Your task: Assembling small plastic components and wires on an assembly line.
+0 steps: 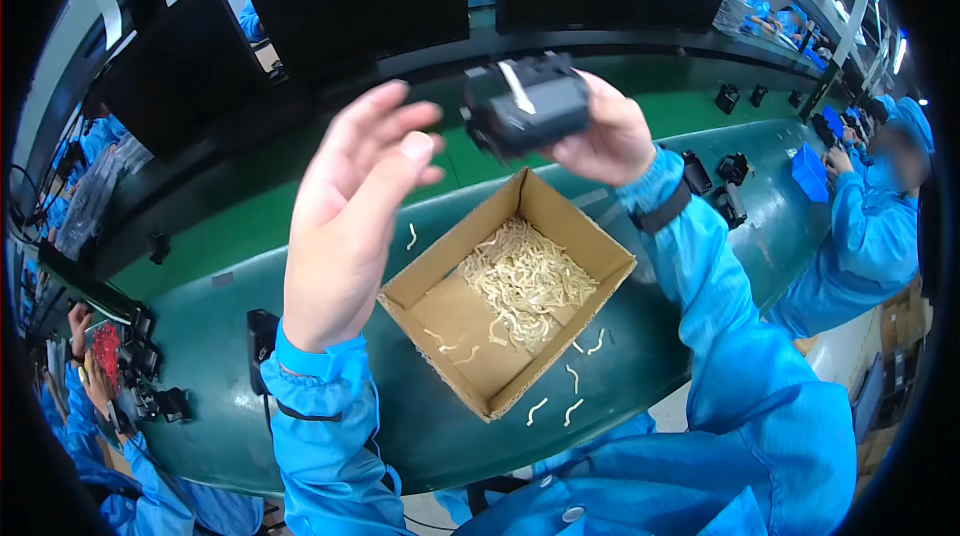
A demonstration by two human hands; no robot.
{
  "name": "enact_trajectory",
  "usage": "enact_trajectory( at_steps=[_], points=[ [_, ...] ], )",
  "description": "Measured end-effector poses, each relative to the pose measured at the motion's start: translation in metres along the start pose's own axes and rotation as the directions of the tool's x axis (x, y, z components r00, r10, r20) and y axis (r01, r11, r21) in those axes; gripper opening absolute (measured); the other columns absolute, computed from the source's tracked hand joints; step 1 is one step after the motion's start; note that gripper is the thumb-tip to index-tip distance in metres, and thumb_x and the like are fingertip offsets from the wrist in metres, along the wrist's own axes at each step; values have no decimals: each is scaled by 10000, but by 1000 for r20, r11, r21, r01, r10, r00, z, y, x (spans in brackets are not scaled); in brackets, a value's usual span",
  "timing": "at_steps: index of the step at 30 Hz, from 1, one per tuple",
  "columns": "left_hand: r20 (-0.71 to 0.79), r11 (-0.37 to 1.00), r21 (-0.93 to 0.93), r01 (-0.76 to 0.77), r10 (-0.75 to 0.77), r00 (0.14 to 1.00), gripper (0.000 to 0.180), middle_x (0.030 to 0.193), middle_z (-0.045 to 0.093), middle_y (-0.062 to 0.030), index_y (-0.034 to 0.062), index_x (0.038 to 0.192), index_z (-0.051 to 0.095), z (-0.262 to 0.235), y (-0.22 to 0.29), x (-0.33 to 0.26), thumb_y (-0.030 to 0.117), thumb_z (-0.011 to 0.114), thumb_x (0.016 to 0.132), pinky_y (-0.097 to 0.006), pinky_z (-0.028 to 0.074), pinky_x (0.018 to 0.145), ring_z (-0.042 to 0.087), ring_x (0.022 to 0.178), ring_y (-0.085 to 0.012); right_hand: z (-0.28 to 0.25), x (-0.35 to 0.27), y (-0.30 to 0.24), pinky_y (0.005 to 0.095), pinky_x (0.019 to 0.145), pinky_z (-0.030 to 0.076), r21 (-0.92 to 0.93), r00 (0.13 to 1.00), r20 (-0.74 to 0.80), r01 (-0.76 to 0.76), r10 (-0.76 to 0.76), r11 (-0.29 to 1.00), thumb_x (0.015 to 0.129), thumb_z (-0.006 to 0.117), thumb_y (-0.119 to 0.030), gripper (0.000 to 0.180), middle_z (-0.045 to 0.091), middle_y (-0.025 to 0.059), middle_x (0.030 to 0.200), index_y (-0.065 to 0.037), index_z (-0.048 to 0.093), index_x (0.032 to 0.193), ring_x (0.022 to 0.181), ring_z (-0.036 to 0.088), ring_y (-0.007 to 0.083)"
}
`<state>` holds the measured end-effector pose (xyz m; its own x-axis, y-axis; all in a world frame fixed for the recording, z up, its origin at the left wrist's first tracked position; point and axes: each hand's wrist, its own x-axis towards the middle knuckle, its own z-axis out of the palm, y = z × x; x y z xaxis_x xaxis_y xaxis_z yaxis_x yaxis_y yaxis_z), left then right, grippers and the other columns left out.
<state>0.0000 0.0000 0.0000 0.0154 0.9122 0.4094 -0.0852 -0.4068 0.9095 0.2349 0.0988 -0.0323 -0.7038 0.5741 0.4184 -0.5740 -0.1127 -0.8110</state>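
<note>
Device (548, 114), blocky black, with cream strip (518, 88)

- I'm looking at a shiny green table (440, 451)!
- Open cardboard box (575, 213) sitting mid-table.
- Loose cream strips (573, 412) scattered beside it.
- Black parts (734, 169) clustered right, blue bin (810, 174) farther right.

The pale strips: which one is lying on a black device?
The pale strip on the black device in the right hand; the other strips lie in the cardboard box or on the green table.
</note>
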Motion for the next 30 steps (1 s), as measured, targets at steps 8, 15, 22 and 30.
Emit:
enact_trajectory(
  at_steps=[8,15,22,30],
  points=[
    [377,900,-401,169,-6,926,333,1087,588,-134,-61,1183,488,9,11,-11,21,559,867,-299,485,840,580,951,-166,49,-10,10,366,876,472,315,992,-94,-48,81,948,951,354,-109,312,564,167,1118,68,463,1184,982,574,233],
    [177,947,-315,56,0,984,411,1043,605,-149,-68,1236,430,31,19,-19,52,557,864,-277,512,739,617,862,-171,58,-3,11,394,940,444,418,995,13,-99,103,903,960,317,-119,326,558,170,1142,64,488,1168,1023,560,261],
    [-56,976,-215,-45,34,998,341,981,622,-150,-52,1176,444,32,24,-20,19,560,863,-233,508,717,627,803,-158,101,-10,-5,226,677,443,-454,896,-325,133,-303,881,917,533,-199,206,567,46,921,-14,529,1007,796,542,89],
    [12,952,114,-286,286,958,123,912,593,-96,-31,979,549,37,8,-25,-42,552,857,-256,507,760,621,808,-157,103,-5,2,239,648,483,-621,831,-294,209,-472,755,799,651,0,117,581,70,867,-2,567,880,738,577,112]
  ],
)
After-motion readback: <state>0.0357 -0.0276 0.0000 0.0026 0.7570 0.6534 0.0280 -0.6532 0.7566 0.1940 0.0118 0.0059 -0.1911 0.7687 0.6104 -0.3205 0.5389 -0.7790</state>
